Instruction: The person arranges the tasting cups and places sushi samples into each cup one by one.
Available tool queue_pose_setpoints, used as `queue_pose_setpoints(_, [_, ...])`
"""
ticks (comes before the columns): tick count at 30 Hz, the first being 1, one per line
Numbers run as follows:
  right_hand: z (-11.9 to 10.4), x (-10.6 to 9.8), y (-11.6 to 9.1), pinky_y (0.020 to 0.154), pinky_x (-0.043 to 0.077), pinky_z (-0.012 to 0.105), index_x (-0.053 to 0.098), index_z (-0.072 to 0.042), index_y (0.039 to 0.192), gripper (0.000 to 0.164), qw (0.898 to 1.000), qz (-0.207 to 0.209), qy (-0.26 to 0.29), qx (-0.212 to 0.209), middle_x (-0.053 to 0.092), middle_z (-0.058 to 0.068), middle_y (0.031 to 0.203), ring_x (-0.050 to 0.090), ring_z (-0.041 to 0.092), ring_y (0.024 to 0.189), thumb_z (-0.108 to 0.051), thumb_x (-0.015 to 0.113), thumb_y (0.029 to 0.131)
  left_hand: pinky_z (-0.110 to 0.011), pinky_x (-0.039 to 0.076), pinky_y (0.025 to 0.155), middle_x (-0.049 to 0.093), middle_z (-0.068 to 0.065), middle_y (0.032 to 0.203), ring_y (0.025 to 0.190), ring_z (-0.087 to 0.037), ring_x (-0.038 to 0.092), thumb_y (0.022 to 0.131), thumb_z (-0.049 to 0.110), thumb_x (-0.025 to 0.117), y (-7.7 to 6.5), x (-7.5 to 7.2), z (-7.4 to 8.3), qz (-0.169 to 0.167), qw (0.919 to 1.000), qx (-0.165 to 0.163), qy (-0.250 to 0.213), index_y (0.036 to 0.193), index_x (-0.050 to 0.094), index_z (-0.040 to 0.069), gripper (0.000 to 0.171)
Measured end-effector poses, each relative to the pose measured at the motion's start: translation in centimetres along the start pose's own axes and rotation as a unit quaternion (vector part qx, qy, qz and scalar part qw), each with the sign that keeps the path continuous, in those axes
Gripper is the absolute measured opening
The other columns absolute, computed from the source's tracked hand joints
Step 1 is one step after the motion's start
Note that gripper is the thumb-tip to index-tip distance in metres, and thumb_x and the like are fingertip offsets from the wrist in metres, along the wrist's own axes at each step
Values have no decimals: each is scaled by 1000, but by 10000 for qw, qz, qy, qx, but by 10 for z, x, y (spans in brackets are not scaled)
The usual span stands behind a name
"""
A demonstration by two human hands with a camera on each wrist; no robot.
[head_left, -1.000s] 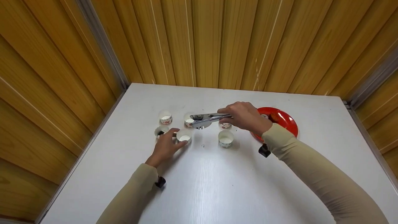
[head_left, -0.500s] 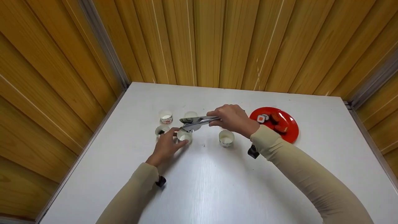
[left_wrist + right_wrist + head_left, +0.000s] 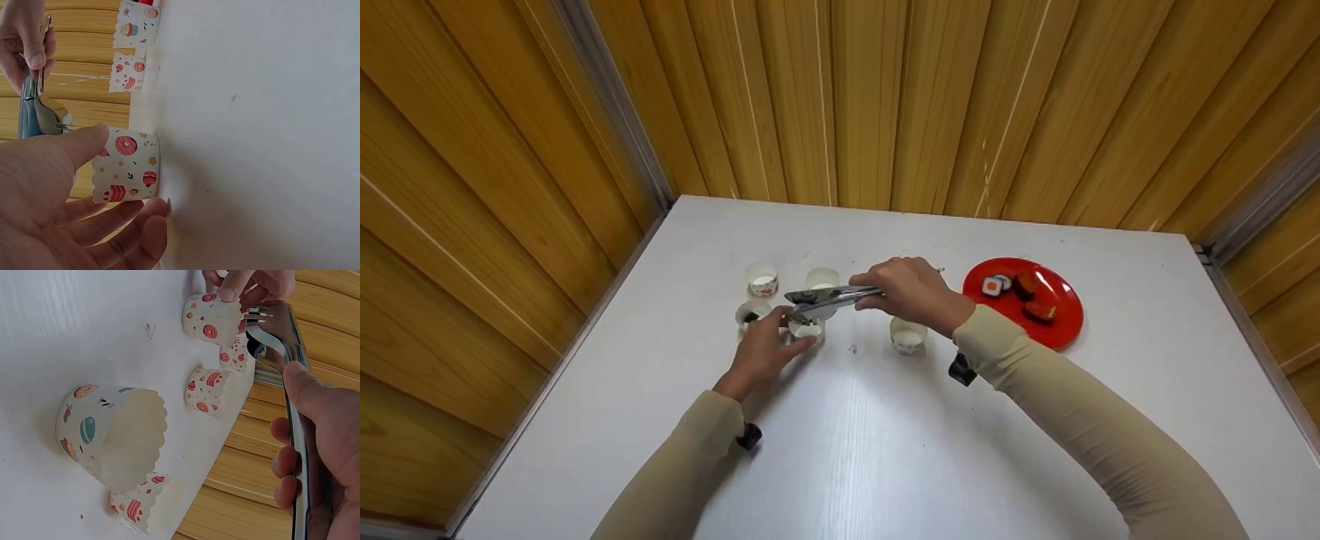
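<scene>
On the white worktop (image 3: 885, 457), nearer its left edge than its right, we pinch a round, white, printed paper cup (image 3: 127, 164) with the fingers of our left hand (image 3: 759, 351), while our right hand (image 3: 913, 291) grasps long, shiny metal tongs (image 3: 831, 298) pointing leftward, tips at that cup's mouth.

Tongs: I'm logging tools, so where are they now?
Central in the head view, the tongs are in the right hand, tips by the cup the left hand holds.
</scene>
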State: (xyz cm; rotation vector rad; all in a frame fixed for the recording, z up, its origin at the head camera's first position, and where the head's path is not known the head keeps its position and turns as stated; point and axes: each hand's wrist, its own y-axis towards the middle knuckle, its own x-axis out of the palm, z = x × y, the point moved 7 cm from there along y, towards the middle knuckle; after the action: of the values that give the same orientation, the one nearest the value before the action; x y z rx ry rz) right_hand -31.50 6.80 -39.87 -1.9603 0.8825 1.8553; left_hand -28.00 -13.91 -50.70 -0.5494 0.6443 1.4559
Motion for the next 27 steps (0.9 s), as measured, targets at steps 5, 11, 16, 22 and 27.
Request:
queue_pose_setpoints(5, [1,3,0,59,47,29,74,-25,105,15,9999,-46,83,69,70,-7,81,57,11,66,-35,77,93,-53,38,112,67,-14,132,128,-32,59,89,36,82,0,0,0,-5,10000,68,-4,139,58,9,62])
queue_pose_setpoints(11, [0,6,-1,57,45,31,71,-24,98,14,10000,63,-43,-18,67,-7,77,56,12,66,-35,77,93,-54,40,110,69,-12,130,126,-32,60,89,36,82,0,1,0,-23,9999,163,-29,138,59,8,60])
queue_pose_setpoints(16, [0,8,-1,56,44,32,71,-25,98,15,9998,105,-140,-93,67,-7,77,57,12,65,-37,77,93,-55,39,110,69,-12,129,127,-32,60,89,35,82,0,1,0,-22,9999,99,-46,137,59,9,60])
queue_pose_setpoints(22, [0,10,-1,59,46,31,73,-25,105,17,9999,54,-42,-75,71,-6,82,58,12,67,-36,78,93,-55,40,110,69,-14,129,125,-33,61,89,35,82,0,1,0,9,10000,96,9,137,59,8,59])
queue_pose_setpoints(27, [1,12,-1,59,46,31,73,-25,105,17,10000,50,-19,-51,71,-6,82,58,12,67,-35,78,93,-54,40,110,69,-14,129,125,-33,61,89,34,83,-1,1,0,44,9999,127,24,136,60,8,59])
